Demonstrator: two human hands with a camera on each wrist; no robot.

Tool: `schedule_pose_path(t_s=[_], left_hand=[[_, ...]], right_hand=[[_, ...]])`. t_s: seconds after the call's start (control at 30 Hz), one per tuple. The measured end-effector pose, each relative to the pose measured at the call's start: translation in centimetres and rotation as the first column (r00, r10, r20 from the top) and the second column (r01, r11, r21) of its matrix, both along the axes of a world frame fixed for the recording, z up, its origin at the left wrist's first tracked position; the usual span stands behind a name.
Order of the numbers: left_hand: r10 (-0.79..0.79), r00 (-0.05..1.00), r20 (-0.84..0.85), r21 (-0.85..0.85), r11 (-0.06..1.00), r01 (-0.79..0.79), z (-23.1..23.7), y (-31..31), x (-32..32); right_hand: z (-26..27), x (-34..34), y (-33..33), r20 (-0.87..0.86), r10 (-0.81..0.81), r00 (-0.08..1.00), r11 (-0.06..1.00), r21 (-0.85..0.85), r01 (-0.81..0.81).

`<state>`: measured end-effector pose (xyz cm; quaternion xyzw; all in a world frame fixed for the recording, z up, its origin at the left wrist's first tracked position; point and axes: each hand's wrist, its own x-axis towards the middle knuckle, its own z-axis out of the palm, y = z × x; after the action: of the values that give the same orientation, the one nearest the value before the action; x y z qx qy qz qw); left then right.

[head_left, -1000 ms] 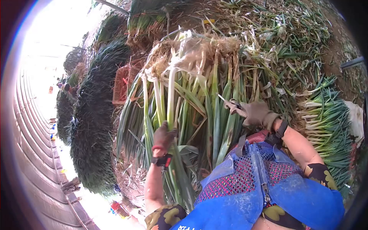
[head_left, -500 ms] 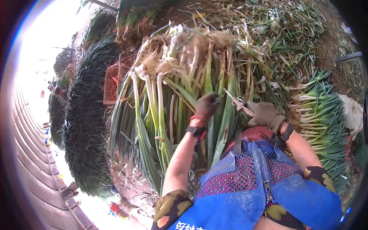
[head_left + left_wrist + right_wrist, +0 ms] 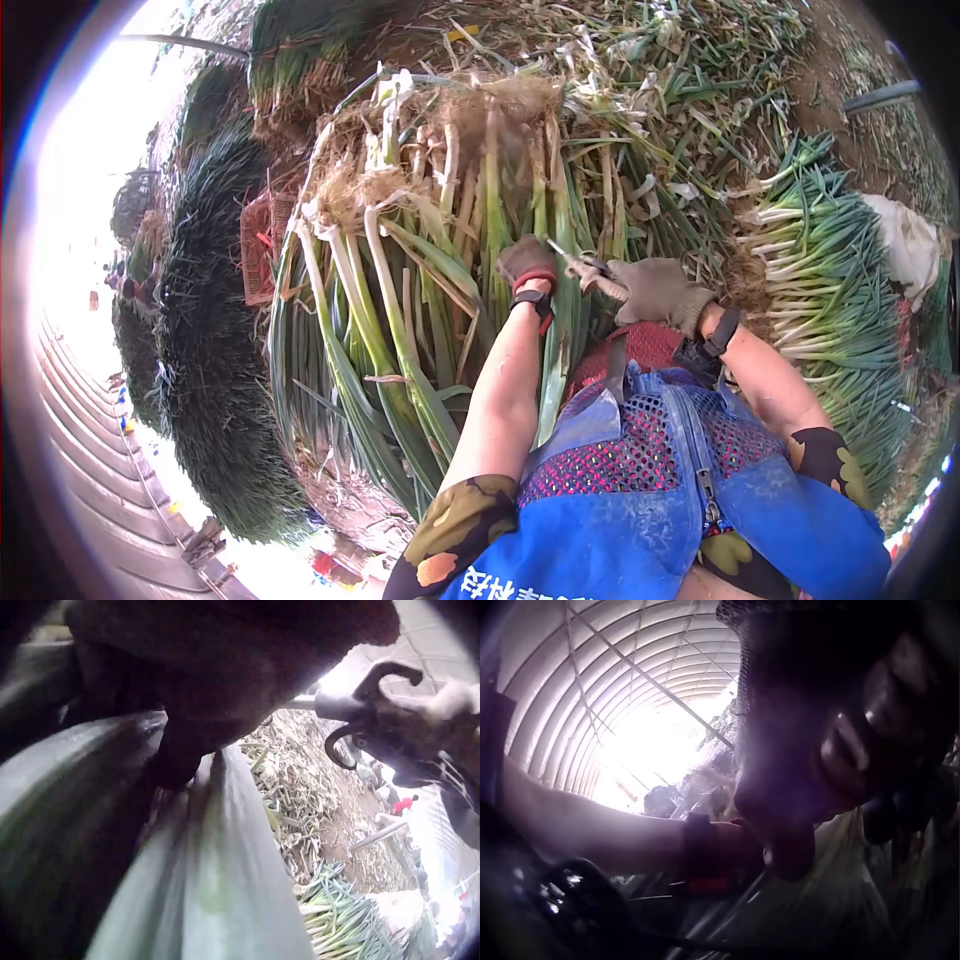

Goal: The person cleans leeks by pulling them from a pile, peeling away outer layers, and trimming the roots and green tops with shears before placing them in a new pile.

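Observation:
A thick pile of long green onions [image 3: 345, 290] lies across the middle of the head view, roots away from me. My gloved left hand [image 3: 526, 262] grips a green onion stalk [image 3: 493, 190] in the right part of the pile. In the left wrist view its dark fingers [image 3: 180, 750] curl down over broad green leaves [image 3: 217, 877]. Just to the right, my gloved right hand [image 3: 655, 290] holds an air blow gun [image 3: 595, 276], its thin metal nozzle pointing toward the left hand. The blow gun's hooks show close by in the left wrist view. The right wrist view is dark.
Cleaned green onions [image 3: 820, 270] lie stacked at right beside a white sack [image 3: 905, 245]. Loose peeled leaves [image 3: 690, 70] cover the ground beyond. At left stand a red crate [image 3: 262, 245] and a long dark-green stack [image 3: 205, 330]. A metal bar [image 3: 880, 96] juts in at upper right.
My left hand has let go of a peeled white-stemmed onion at the left of the pile and moved right onto another stalk. The right hand keeps the blow gun; the head view has shifted.

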<state>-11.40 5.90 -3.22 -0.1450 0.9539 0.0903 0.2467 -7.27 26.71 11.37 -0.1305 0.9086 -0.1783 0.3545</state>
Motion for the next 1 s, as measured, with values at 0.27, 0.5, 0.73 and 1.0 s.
schedule_pose_path(t_s=[0.27, 0.5, 0.73, 1.0], left_hand=[[0.129, 0.991, 0.034, 0.160, 0.978, -0.133, 4.7, -0.9, 0.5], [0.065, 0.997, 0.032, 0.147, 0.987, -0.069, 7.3, -3.7, 0.5], [0.029, 0.999, -0.018, 0.235, 0.972, -0.024, 10.0, -6.1, 3.5], [0.284, 0.949, 0.137, 0.573, 0.759, -0.310, 11.4, -9.4, 9.4]], right_hand=[[1.0, 0.6, 1.4, 0.051, -0.009, 0.999, 0.990, -0.138, 0.016], [1.9, 0.9, 0.9, 0.025, -0.018, 1.000, 0.988, -0.152, 0.022], [0.8, -0.2, 1.0, -0.155, -0.090, 0.984, 0.993, -0.087, 0.077], [1.4, -0.9, -0.2, -0.143, -0.031, 0.989, 0.994, -0.106, 0.015]])
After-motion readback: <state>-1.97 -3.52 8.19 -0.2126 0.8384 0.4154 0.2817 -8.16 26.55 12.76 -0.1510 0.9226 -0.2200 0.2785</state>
